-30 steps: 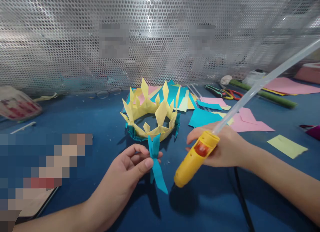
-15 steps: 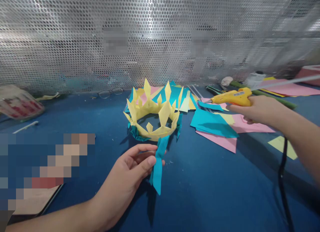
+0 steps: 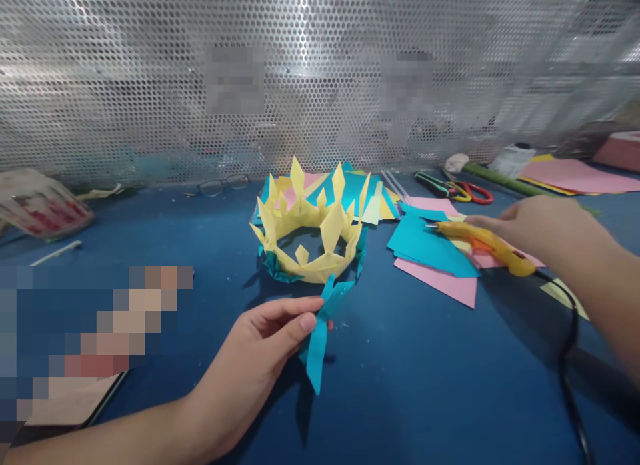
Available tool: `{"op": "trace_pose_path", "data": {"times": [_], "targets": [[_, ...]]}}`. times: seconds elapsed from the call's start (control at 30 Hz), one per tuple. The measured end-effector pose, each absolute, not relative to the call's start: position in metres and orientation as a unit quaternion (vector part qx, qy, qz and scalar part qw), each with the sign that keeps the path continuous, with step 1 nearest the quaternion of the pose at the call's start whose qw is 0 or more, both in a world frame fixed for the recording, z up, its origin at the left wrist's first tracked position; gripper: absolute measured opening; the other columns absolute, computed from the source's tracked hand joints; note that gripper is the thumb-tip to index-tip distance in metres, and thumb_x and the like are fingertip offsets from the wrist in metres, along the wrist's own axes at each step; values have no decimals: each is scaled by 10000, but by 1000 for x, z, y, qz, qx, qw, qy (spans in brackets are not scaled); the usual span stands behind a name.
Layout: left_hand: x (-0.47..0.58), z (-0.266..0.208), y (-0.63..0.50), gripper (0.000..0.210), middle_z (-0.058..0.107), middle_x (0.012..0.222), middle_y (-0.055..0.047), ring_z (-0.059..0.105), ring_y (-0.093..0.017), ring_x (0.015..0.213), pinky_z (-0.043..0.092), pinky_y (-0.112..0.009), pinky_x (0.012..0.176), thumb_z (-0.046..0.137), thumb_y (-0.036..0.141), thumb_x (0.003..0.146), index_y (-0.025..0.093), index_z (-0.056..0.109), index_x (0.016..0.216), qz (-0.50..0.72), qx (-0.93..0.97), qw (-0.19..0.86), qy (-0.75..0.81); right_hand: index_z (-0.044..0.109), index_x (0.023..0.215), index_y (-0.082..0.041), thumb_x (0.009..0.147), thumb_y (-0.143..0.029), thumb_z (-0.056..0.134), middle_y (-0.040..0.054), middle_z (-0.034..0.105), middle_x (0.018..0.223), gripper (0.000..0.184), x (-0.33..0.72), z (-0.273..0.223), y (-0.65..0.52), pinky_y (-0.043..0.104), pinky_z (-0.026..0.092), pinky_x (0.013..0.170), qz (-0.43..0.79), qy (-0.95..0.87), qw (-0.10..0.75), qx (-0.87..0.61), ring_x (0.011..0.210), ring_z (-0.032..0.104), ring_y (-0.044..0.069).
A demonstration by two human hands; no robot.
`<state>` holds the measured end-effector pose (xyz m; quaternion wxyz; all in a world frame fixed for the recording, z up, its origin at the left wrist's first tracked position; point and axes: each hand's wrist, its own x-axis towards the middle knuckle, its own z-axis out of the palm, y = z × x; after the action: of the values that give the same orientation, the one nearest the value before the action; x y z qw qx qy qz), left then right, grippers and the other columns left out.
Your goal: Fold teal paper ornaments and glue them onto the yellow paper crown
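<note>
My left hand (image 3: 273, 358) pinches a folded turquoise paper piece (image 3: 316, 361) between thumb and fingers, with its split tips pointing up. Just beyond stands a yellow paper crown (image 3: 333, 228) with tall pointed tips; turquoise paper pieces (image 3: 280, 268) are on its lower outside. Over at the right, my right hand (image 3: 545, 235) is at the yellow hot glue gun (image 3: 500, 248), its fingers mostly hidden behind the gun. The metal nozzle points left, above turquoise paper sheets (image 3: 425, 241), and the black cord (image 3: 570, 338) trails toward the front.
Pink paper (image 3: 440, 285) and other coloured sheets lie right of the crown. Scissors (image 3: 480, 193) and a green stem (image 3: 500, 175) are at the back right. Eyeglasses (image 3: 223, 185) lie by the perforated metal panel (image 3: 320, 85). A jar (image 3: 43, 205) stands far left.
My right hand has lowered and turned the glue gun, so its handle end now faces me. The turquoise piece in my left hand has turned slightly, showing its split tips.
</note>
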<state>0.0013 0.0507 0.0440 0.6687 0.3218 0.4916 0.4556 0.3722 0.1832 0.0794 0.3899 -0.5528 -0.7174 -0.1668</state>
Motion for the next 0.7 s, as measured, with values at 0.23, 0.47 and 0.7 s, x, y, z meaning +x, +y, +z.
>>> {"op": "trace_pose_path", "data": {"times": [0.23,0.47,0.7], "targets": [[1,41,51,344,784,886,-51,678,-173,860,499,-270,835,852,378,684,195,771,964,450,327,672,488,701,862,-224,843,-301,658,-17,704,655,90,245,78,121,233,489,484,132,-811,354,-448,537,638,132],[0,40,51,285,777,886,-26,683,-200,931,488,-290,865,807,364,748,229,766,995,448,353,678,464,683,887,-200,892,-173,610,-25,733,793,78,196,54,86,160,545,608,449,-758,308,-358,616,665,80],[-1,42,51,233,764,869,1,672,-187,956,482,-245,822,814,380,737,246,761,920,439,370,674,465,685,803,-191,831,-228,689,-29,681,719,46,191,54,77,155,524,573,578,-633,357,-371,584,617,74]]}}
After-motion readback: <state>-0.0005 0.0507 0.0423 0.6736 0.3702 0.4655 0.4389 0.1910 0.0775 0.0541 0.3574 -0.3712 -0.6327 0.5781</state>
